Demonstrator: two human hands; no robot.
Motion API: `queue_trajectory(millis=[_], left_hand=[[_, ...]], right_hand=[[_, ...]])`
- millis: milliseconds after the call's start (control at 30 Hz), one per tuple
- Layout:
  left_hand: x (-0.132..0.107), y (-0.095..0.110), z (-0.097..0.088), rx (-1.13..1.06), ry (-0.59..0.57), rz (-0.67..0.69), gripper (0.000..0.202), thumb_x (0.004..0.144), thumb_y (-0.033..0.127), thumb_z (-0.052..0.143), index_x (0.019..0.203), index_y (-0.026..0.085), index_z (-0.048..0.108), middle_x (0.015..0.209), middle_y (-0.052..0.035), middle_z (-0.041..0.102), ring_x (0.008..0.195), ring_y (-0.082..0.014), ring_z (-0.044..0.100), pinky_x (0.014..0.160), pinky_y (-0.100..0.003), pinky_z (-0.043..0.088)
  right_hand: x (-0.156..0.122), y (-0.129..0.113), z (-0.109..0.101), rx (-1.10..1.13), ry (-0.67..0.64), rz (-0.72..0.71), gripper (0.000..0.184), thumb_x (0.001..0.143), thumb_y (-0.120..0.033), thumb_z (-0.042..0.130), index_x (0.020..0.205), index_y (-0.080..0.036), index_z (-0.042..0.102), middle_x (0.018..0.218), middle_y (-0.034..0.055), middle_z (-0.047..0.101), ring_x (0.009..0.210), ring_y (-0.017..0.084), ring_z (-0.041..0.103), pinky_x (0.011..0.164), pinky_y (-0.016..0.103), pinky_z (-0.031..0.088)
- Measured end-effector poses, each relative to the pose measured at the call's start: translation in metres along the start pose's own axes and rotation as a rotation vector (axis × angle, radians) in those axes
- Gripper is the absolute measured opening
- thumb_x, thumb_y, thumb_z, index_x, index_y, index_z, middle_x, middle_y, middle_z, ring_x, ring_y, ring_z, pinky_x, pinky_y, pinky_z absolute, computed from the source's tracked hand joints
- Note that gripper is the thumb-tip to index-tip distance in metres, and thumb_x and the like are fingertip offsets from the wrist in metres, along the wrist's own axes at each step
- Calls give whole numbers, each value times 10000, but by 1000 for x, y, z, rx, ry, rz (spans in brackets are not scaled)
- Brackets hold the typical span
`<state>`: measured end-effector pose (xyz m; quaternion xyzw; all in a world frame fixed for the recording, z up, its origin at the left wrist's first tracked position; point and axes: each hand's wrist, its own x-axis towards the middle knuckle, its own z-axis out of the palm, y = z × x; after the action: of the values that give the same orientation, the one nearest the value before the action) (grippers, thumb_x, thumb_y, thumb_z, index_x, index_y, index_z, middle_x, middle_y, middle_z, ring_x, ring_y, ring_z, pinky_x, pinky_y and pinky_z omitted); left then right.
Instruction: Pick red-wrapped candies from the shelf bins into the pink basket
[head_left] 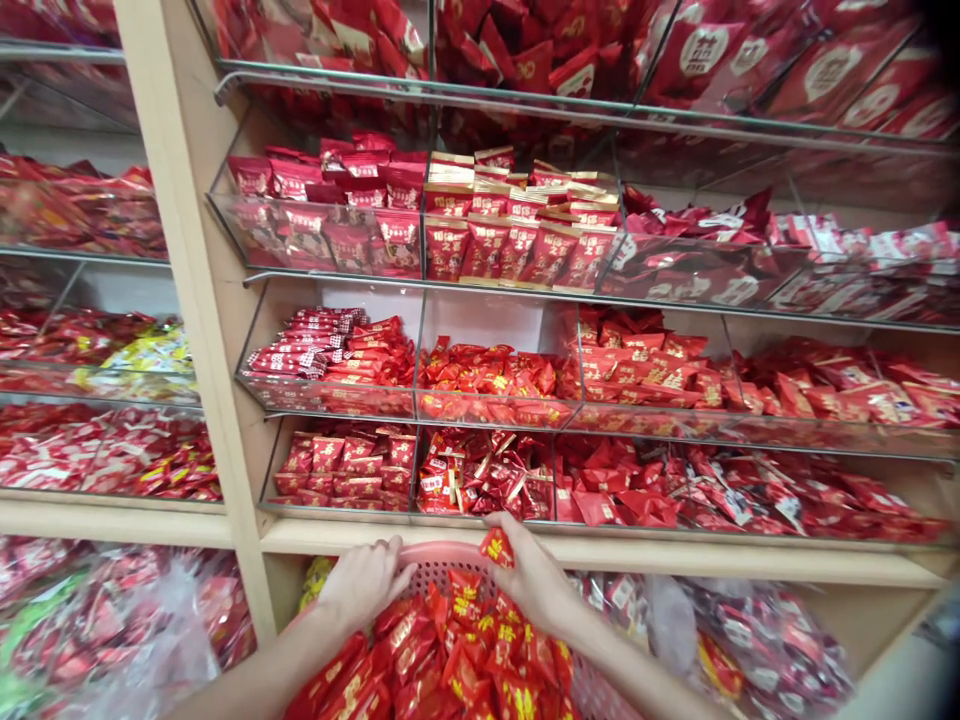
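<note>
Pink basket (442,553) at 6 o'clock; left hand (366,582) grasps it at 11, right hand (532,582) pinches red packet (496,547) at 1.

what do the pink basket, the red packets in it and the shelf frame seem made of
Pink basket: probably molded plastic, smooth-looking, with small regular holes through its wall.
Red packets: likely thin plastic film or foil, glossy, judging by bright highlights and creases.
Shelf frame: pale, matte-looking wood or wood-look board with flat, straight edges; I can't tell whether it's solid.
</note>
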<state>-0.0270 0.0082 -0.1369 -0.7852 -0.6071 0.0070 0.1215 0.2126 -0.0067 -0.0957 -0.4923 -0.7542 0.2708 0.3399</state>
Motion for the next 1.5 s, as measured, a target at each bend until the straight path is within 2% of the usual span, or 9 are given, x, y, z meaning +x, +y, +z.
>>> queue_trajectory(millis=[67, 133, 267, 467, 567, 700, 967, 1267, 1500], left_hand=[[0, 0, 0, -6, 9, -5, 420, 882, 398, 282, 1026, 113, 555, 839, -165, 672, 759, -302, 645, 640, -393, 472], [0, 0, 0, -11, 11, -8, 429, 881, 405, 282, 1037, 109, 551, 846, -168, 676, 757, -302, 646, 641, -389, 471], [1, 1, -1, -15, 7, -24, 447, 881, 442, 265, 1011, 121, 549, 840, -164, 680, 755, -306, 649, 627, -380, 466], [1, 2, -1, -28, -4, -31, 458, 875, 464, 266, 1006, 120, 538, 838, -167, 679, 767, -298, 648, 635, -363, 457], [1, 2, -1, -31, 0, -27, 465, 875, 473, 257, 991, 121, 539, 828, -163, 679, 762, -304, 648, 627, -367, 456], [1, 1, 0, -31, 8, -23, 448, 877, 471, 263, 989, 133, 536, 838, -153, 682, 758, -296, 649, 629, -363, 456], [1, 1, 2, -30, 17, -16, 452, 880, 469, 267, 984, 124, 540, 823, -163, 680, 745, -311, 648, 617, -374, 457], [-1, 2, 2, -3, 43, -16, 435, 882, 432, 292, 996, 118, 572, 792, -153, 683, 723, -305, 651, 609, -382, 474], [-1, 0, 7, 28, 63, 1, 421, 881, 391, 323, 1057, 101, 572, 802, -147, 682, 727, -305, 651, 629, -409, 492]], right_hand=[[-2, -1, 1, -166, -35, -14, 553, 705, -87, 492, 1234, -225, 414, 1195, 72, 540, 1089, 213, 487, 900, 314, 349], [-4, -2, 0, -298, -81, 30, 574, 725, -119, 494, 1279, -227, 390, 1145, 74, 559, 1063, 229, 487, 880, 319, 348], [-3, -2, -2, -393, -121, 63, 497, 741, -170, 518, 1231, -179, 433, 1042, 98, 585, 1009, 252, 503, 848, 336, 345], [-1, -3, -2, -409, -174, 80, 478, 707, -113, 531, 1170, -162, 423, 1219, 119, 497, 1064, 219, 513, 850, 297, 339], [-2, -9, -3, -558, -222, 75, 463, 735, -130, 510, 1188, -149, 420, 1150, 125, 557, 1051, 240, 526, 841, 313, 338], [-3, -14, -1, -733, -286, 35, 386, 732, -110, 500, 1118, -124, 498, 1068, 147, 612, 1031, 267, 525, 831, 336, 329], [-6, -23, 10, -781, -356, 46, 400, 714, -29, 461, 1104, -58, 544, 1087, 180, 607, 1035, 284, 519, 840, 352, 344], [-3, -20, 23, -797, -352, 11, 332, 736, -55, 461, 1032, -105, 604, 1084, 155, 610, 1076, 299, 485, 897, 421, 315], [0, -18, 29, -819, -303, 24, 305, 750, -115, 494, 1030, -127, 614, 1066, 132, 623, 1073, 286, 494, 922, 413, 316]])
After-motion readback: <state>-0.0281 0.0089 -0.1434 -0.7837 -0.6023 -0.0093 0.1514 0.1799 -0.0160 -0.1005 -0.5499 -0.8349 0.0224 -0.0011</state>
